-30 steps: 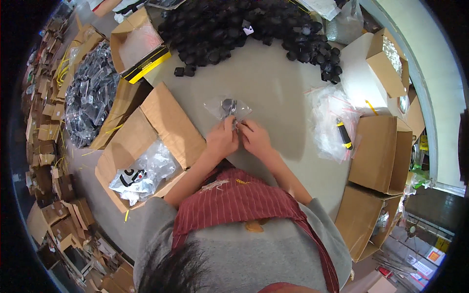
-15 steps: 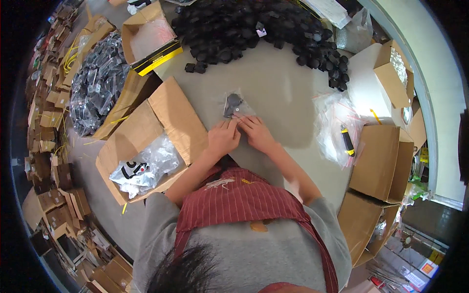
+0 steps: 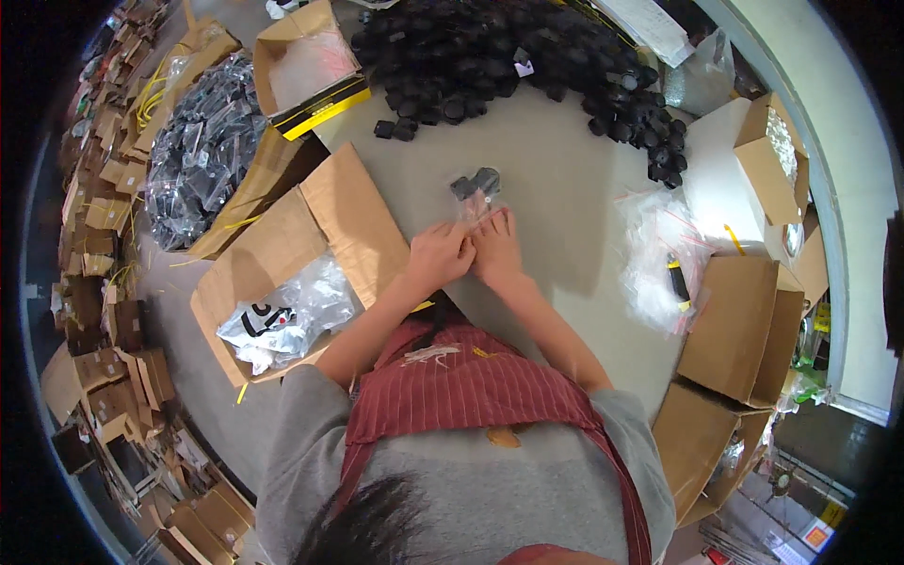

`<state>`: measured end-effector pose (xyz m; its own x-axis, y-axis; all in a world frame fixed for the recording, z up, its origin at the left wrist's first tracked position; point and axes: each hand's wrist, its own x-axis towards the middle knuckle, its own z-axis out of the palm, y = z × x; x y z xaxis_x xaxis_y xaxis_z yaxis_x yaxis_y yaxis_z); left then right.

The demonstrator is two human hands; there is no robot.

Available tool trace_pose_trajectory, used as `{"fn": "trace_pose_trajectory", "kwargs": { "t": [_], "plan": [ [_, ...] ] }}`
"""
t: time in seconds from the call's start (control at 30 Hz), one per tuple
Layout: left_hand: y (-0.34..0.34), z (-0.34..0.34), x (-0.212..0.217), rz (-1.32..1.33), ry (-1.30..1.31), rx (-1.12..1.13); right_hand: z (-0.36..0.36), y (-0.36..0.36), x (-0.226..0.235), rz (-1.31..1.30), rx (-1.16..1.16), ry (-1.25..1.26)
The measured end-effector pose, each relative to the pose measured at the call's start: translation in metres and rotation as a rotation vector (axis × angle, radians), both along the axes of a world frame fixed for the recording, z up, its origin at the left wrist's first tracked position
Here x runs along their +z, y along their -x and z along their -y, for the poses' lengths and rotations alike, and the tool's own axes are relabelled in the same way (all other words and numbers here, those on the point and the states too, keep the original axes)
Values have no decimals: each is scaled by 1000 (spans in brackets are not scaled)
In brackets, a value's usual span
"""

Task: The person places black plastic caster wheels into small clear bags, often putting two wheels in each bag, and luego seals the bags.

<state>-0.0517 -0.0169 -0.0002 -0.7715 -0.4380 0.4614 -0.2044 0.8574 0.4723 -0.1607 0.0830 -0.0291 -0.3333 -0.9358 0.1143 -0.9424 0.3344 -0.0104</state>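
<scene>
Layout of the counter (image 3: 565, 188)

A small bag (image 3: 474, 193) is placed on the counter, just ahead of the left hand (image 3: 439, 256) and right hand (image 3: 495, 247). A heap of parts (image 3: 499, 56) is located behind it. An open box (image 3: 282, 273) is positioned to the left; a pile of empty bags (image 3: 650, 254) lies to the right.

table (image 3: 565, 202) | black parts heap (image 3: 508, 52) | clear bags (image 3: 654, 245) | small bag (image 3: 476, 193)
</scene>
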Motion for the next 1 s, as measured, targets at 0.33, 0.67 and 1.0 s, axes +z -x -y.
{"fn": "trace_pose_trajectory", "kwargs": {
  "t": [0.33, 0.67, 1.0],
  "plan": [
    [26, 40, 8, 267, -270, -312, -5, 16, 4, 59, -74, -100],
    [64, 158, 0, 333, 150, 380, -85, 9, 24, 67, -257, 74],
    [48, 28, 58, -80, -734, -154, -120, -6, 73, 1268, -413, 654]
  ]
}}
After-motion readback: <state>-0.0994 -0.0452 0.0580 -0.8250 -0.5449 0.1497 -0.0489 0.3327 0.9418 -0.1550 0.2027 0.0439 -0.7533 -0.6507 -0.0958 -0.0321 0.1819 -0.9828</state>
